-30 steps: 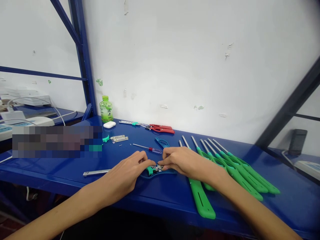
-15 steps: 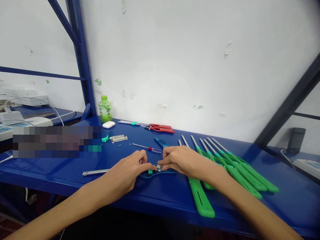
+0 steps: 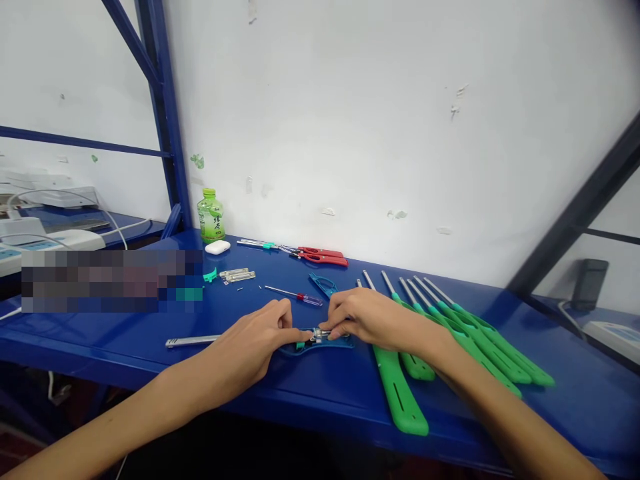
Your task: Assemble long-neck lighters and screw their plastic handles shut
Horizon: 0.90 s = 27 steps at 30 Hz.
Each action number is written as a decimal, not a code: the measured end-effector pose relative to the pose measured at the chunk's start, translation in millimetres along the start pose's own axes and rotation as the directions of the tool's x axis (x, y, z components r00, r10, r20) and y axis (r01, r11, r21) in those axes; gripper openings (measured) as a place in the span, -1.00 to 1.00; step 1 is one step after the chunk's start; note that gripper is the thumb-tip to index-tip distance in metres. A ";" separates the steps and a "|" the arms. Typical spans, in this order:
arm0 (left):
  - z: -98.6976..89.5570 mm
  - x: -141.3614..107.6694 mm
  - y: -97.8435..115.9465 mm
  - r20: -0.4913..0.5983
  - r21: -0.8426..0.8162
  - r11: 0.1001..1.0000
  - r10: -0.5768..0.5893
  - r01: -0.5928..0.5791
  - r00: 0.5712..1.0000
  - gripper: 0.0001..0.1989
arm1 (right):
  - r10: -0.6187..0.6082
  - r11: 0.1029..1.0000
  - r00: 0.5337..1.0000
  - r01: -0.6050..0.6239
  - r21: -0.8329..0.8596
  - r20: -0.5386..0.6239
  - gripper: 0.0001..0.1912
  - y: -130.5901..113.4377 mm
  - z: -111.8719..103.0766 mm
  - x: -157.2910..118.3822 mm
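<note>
Blue casing open between your two hands

It lies flat at the near middle of the blue table, with a small green piece and a small metal part sitting in it. Your left hand comes in from the left, fingers curled, one fingertip on the small parts inside the casing; whether it grips anything, you cannot tell from this angle. Your right hand reaches in from the right with its thumb and fingers drawn narrow at the metal part; whether they pinch it or only touch it cannot be told.

Left of the casing, a metal tube lies along the table, its right end hidden behind your left hand. Just beyond your hands lie a screwdriver with a clear and red handle and, to its right, a second blue casing.

Farther left are two flat metal parts beside a green clip. Right of your casing, green lighters lie in a slanted row, tubes pointing far, partly covered by your right arm. On the far side, near the wall, you have red lighters, a white case and an upright green bottle.
</note>
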<state>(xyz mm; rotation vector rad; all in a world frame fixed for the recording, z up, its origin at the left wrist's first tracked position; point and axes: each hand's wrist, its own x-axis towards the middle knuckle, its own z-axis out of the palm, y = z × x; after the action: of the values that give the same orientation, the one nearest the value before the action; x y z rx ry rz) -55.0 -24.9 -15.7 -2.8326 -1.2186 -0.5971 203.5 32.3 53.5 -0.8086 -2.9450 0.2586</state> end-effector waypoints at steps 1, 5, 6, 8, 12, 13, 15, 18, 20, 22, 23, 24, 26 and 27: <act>-0.4 0.6 0.4 0.006 0.001 1.000 -0.002 0.002 1.000 -0.19 | -0.003 1.000 1.000 0.003 0.001 0.005 -0.83 0.1 -0.5 -0.2; 0.8 2.1 -0.5 0.011 0.012 1.000 -0.004 0.004 1.000 -0.21 | 0.023 1.000 0.998 -0.024 -0.011 -0.054 -0.75 2.1 -4.2 -1.1; 1.7 1.8 -1.3 0.005 0.016 1.000 -0.002 0.002 1.000 -0.21 | 0.075 0.996 0.991 -0.081 -0.043 -0.112 -0.70 4.1 -4.4 -0.9; 3.3 0.4 -3.0 -0.008 0.017 1.000 0.000 0.000 1.000 -0.20 | 0.226 0.953 0.943 -0.266 -0.143 -0.243 -0.62 10.1 -2.2 0.0; 3.4 -2.6 -3.9 -0.007 0.002 1.000 -0.010 0.010 1.000 -0.19 | 0.389 0.836 0.867 -0.475 -0.275 -0.312 -0.55 24.7 10.5 3.6; 2.5 -2.6 -3.4 -0.003 0.003 1.000 -0.013 0.013 1.000 -0.20 | 0.394 0.834 0.869 -0.475 -0.282 -0.298 -0.54 27.4 14.3 4.7; 0.3 -1.8 -2.0 -0.003 0.006 1.000 -0.006 0.007 1.000 -0.22 | 0.396 0.835 0.874 -0.470 -0.287 -0.282 -0.58 31.1 21.0 7.3; -2.1 -0.4 -0.1 -0.024 -0.001 1.000 0.006 -0.006 1.000 -0.28 | 0.403 0.831 0.867 -0.480 -0.279 -0.292 -0.69 34.9 27.0 10.4; -1.9 -0.8 0.0 -0.046 -0.003 1.000 -0.007 0.006 0.999 -0.34 | 0.405 0.834 0.862 -0.485 -0.262 -0.307 -0.74 37.8 27.8 11.2; -0.1 -2.2 -0.7 -0.062 -0.003 1.000 -0.027 0.026 0.998 -0.41 | 0.399 0.843 0.858 -0.482 -0.237 -0.324 -0.79 40.9 26.2 10.6; 1.1 -3.1 -1.3 -0.072 -0.009 0.999 -0.038 0.037 0.997 -0.44 | 0.395 0.850 0.855 -0.479 -0.221 -0.335 -0.79 42.1 24.7 10.0; 2.4 -3.9 -2.0 -0.085 -0.017 0.999 -0.049 0.048 0.995 -0.48 | 0.389 0.858 0.853 -0.473 -0.201 -0.347 -0.78 42.7 22.9 9.3; 4.9 -5.2 -3.7 -0.124 -0.033 0.997 -0.074 0.070 0.990 -0.57 | 0.368 0.884 0.858 -0.443 -0.152 -0.358 -0.74 41.5 18.9 7.7; 5.8 -5.6 -4.5 -0.146 -0.038 0.997 -0.079 0.074 0.986 -0.61 | 0.350 0.901 0.868 -0.415 -0.125 -0.352 -0.70 39.5 17.1 6.9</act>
<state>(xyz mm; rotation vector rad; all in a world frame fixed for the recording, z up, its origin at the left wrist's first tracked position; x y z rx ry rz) -59.7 -24.9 -23.7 -2.7198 -1.3074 -0.8203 215.2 66.9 29.7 -1.3268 -2.5069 -0.1412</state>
